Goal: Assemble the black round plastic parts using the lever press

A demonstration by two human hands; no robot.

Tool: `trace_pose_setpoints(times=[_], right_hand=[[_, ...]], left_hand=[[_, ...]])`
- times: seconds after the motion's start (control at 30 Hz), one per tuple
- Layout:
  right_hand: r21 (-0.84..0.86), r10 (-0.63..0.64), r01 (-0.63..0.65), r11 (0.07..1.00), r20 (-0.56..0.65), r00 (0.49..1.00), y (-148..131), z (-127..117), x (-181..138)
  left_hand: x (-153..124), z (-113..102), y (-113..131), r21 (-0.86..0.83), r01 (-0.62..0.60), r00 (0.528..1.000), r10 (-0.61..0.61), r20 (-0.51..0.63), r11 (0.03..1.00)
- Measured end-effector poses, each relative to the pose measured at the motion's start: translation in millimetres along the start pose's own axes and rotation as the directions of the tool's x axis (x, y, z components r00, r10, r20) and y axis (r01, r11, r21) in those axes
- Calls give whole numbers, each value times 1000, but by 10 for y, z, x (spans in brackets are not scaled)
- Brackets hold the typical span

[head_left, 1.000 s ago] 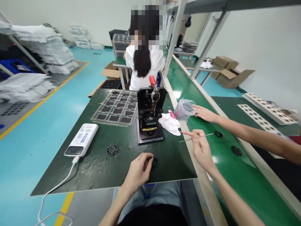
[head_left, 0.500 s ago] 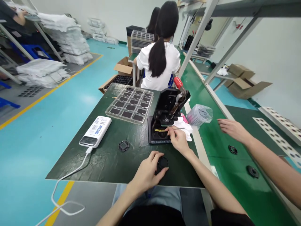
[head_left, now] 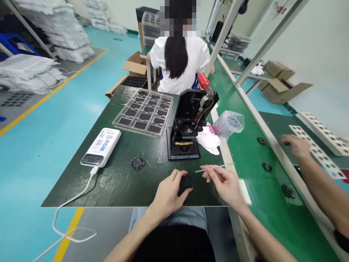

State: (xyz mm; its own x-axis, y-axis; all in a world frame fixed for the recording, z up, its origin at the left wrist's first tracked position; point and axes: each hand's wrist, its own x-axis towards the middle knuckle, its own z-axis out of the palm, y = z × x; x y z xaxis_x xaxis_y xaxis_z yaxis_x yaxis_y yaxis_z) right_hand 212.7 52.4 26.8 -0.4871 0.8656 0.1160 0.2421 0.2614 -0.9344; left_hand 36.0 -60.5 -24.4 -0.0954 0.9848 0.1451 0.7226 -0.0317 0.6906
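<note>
My left hand (head_left: 169, 191) curls its thumb and fingers around a round black plastic part (head_left: 187, 181) near the table's front edge. Between the fingertips of my right hand (head_left: 225, 181) is a thin pale stick (head_left: 202, 170), its tip pointing left toward the black part but apart from it. Just beyond stands a black clamp fixture (head_left: 183, 147) with a red-handled lever (head_left: 203, 81), its upper plate raised. A yellow strip (head_left: 183, 143) lies across its base. Another black ring-like part (head_left: 137, 163) lies flat to the left.
A clear tray (head_left: 143, 112) of dark squares, a white power bank (head_left: 100, 147) with cable, a white cloth (head_left: 208, 141) and a plastic bag (head_left: 229, 123) are around. Black parts lie on the green belt (head_left: 253, 203). A co-worker's hand (head_left: 298, 145) is at right; a person (head_left: 178, 62) sits ahead.
My right hand has drawn back from the fixture toward me with the stick. My left hand still holds the black part. The co-worker's hand has moved right, and another black part now shows on the belt.
</note>
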Motion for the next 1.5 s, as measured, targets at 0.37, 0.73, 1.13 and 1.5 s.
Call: trace_pose_setpoints(times=[0.37,0.73,1.13,1.5], right_hand=[[41,-38,47,998,-192,981,354,265,-236],[-254,-355,328,910,-67,933,415,288,-287],[-381,-454,430,818,30,891,332,363,-273],[-217,-263,184,959,-432,862,159,77,-169]], left_hand=[[-1,39,54,181,11,1000,-6,-26,983],[-5,39,59,153,10,1000,-5,-27,988],[-20,45,54,160,-24,1000,26,-10,987],[-13,44,63,222,-49,999,51,-1,974]])
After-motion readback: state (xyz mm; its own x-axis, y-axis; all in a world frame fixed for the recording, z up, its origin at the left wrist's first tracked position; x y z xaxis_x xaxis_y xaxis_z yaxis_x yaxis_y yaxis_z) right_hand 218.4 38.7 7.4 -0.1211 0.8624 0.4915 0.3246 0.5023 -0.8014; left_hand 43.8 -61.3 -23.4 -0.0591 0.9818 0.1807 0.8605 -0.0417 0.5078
